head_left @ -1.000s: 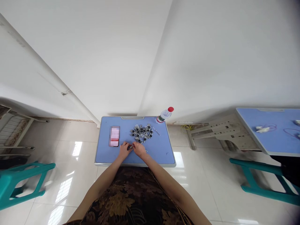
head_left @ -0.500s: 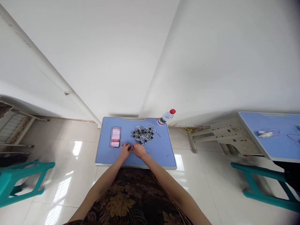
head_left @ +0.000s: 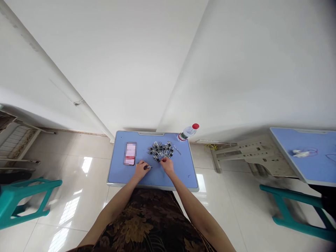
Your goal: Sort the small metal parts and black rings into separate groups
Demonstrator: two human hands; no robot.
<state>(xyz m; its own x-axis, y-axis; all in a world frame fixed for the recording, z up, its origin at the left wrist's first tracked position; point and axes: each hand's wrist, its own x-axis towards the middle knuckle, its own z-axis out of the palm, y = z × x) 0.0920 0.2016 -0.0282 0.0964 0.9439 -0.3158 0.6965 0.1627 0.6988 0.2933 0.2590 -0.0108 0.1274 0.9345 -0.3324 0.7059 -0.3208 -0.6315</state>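
On the blue desk (head_left: 119, 175) lies a pile of small silver metal parts with black round pieces (head_left: 160, 149). My left hand (head_left: 141, 169), left of the pile's near side, is closed around a small black part with a silver tip (head_left: 147, 167), whose exact kind is too small to tell. At the near right edge of the pile, my right hand (head_left: 167, 165) has its fingertips pinched together. Whatever may be between those fingertips is hidden. Left of the pile is a phone (head_left: 130, 153) with its screen lit and blurred.
A water bottle with a red cap (head_left: 188, 132) stands at the desk's far right corner. A thin clear stick-like item (head_left: 177, 149) lies right of the pile. Green stools (head_left: 28, 199) stand on the tiled floor, and another blue desk (head_left: 315, 154) is at right.
My hands have come apart. The right one has moved right to the pile's near edge, while the left keeps the small black part near the same place.
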